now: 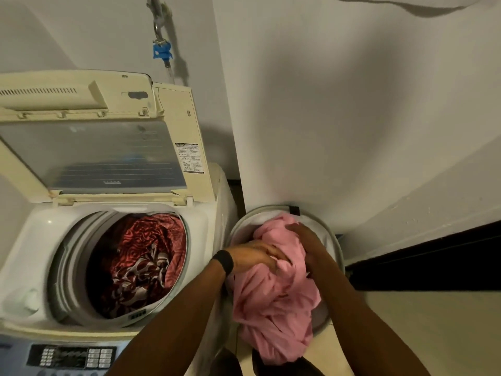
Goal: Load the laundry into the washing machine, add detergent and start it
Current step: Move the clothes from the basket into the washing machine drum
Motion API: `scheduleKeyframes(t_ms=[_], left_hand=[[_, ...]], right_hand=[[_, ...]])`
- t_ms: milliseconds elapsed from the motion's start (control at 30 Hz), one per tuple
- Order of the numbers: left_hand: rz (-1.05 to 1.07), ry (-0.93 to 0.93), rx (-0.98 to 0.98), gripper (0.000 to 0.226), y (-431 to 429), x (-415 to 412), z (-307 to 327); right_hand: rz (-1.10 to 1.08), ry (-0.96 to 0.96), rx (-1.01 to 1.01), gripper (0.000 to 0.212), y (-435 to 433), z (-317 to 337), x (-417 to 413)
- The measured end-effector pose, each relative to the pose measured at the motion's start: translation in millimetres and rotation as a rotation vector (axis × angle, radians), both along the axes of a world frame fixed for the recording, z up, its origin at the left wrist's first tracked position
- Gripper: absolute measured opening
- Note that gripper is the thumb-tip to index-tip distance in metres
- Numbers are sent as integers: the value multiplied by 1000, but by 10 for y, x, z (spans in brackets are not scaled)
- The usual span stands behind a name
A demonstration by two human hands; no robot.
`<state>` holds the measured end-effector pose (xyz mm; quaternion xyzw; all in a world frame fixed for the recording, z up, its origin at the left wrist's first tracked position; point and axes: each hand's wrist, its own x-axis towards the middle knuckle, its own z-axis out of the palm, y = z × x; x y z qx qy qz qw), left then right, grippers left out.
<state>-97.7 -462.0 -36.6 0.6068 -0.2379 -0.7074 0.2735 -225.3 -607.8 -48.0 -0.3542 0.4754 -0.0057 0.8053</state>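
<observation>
The cream plastic washing machine [35, 240] stands with its lid [95, 156] raised, showing a translucent ribbed panel. The round drum [70, 256] holds glossy red cloth [141, 256] printed with swirls, heaped from 12 to 5 o'clock. The flat keypad [70, 355] lies at 6 o'clock of the drum. At 3 o'clock of the machine, a round white-rimmed basket [336, 245] holds a soft, crumpled pink garment [273, 302]. The left hand [254, 253], above a black wristband [223, 261], clutches its folds at 9 o'clock. The right hand [309, 240] curls over the bundle at 1 o'clock, grasping it.
</observation>
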Motion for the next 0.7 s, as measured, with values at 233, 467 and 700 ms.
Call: scheduleKeyframes(t_ms=[233,467,700], left_hand=[[835,97,118,64,-13,52,-130],[831,210,-53,59,-248,35,5],[769,292,-231,82,-91,6,153]], right_hand=[[0,-341,284,45,170,450,-14],[597,-181,16,42,326,323,-480],[70,120,-406,43,32,112,-591]])
